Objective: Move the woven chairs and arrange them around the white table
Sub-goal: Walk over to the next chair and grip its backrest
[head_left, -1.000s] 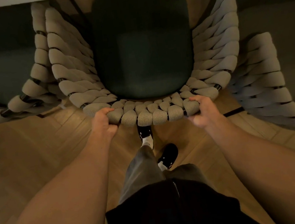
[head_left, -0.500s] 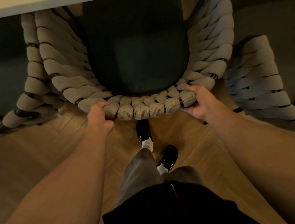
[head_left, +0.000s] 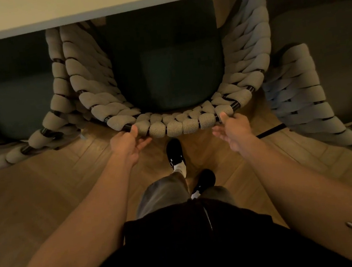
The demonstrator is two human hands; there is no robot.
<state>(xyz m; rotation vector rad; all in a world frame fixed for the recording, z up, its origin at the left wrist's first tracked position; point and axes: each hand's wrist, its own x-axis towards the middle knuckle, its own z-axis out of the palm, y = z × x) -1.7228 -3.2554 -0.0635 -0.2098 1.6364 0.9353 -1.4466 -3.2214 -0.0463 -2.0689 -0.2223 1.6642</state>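
Observation:
A woven chair [head_left: 176, 126] with thick beige rope wrap and a dark green seat cushion stands straight ahead, its front tucked under the white table [head_left: 110, 1] along the top edge. My left hand [head_left: 127, 144] is at the left end of the chair's back rim, fingers spread, only the thumb touching the rope. My right hand [head_left: 232, 129] is at the right end of the rim, fingers loose and apart, thumb against the rope.
A second woven chair [head_left: 44, 131] stands close on the left, a third [head_left: 306, 99] on the right, both against the table. Wooden floor lies below. My feet [head_left: 174, 153] stand just behind the middle chair. A thin dark bar [head_left: 270, 131] lies on the floor at right.
The chair has slid forward under the table, more of the tabletop shows. Both hands have let go of the back rim and opened.

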